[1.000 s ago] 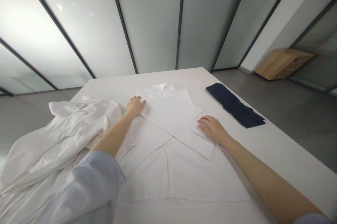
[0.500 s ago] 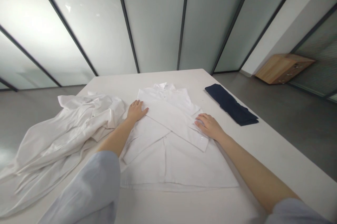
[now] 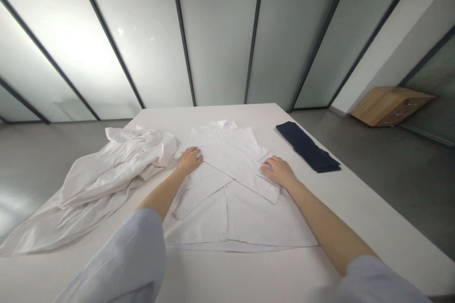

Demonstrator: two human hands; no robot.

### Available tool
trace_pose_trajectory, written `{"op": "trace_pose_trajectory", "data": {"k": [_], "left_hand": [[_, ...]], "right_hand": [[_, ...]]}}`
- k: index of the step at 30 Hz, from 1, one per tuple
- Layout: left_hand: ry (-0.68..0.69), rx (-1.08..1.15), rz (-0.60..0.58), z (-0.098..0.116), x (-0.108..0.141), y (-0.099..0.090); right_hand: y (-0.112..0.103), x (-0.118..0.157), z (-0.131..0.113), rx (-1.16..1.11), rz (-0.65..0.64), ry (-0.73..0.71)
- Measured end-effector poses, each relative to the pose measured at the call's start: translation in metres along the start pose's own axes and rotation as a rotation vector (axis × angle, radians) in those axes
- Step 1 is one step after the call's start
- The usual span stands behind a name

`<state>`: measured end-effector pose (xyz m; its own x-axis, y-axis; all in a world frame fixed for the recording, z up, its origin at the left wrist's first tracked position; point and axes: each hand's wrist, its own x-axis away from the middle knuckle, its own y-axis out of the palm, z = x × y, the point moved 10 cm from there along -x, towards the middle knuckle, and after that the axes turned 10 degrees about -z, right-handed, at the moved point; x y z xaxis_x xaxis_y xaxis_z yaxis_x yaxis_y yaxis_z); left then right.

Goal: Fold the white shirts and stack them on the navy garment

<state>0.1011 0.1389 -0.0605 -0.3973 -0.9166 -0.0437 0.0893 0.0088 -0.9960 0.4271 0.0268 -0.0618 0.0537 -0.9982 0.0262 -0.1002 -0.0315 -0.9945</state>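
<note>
A white button shirt (image 3: 227,151) lies on the table with its collar at the far end and both sleeves folded across the front. At its left side my left hand (image 3: 190,160) is closed, fingers curled on the cloth at the shirt's edge. My right hand (image 3: 280,171) grips the opposite side near a buttoned cuff, with a bit of cloth showing between thumb and fingers. The shirt's hem runs straight across nearest me.
A crumpled white garment (image 3: 117,175) spreads over the table's left side. Toward the right edge lies a folded dark navy cloth (image 3: 307,146). The white table (image 3: 256,274) ends before frosted glass panels (image 3: 216,32). A wooden cabinet (image 3: 387,104) stands on the floor at far right.
My left hand's fingers, spread flat on the shirt's edge before, have curled in. The right hand stays at the shirt's right side. The whole view has shifted slightly.
</note>
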Motion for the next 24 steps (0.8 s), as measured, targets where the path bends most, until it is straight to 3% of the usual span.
{"op": "trace_pose_trajectory", "data": {"k": [10, 15, 19, 24], "left_hand": [[0.066, -0.112, -0.174, 0.003, 0.012, 0.022], [0.131, -0.171, -0.095, 0.014, 0.024, 0.01], [0.118, -0.141, -0.195, 0.013, 0.026, 0.017], [0.088, -0.117, -0.245, 0.012, 0.033, 0.02]], "right_hand": [[-0.015, -0.005, -0.01, 0.094, -0.032, 0.066], [-0.036, -0.035, -0.034, 0.083, 0.072, -0.049], [-0.013, -0.062, -0.051, 0.087, -0.006, -0.121], [0.031, -0.069, -0.041, 0.069, -0.146, -0.054]]}}
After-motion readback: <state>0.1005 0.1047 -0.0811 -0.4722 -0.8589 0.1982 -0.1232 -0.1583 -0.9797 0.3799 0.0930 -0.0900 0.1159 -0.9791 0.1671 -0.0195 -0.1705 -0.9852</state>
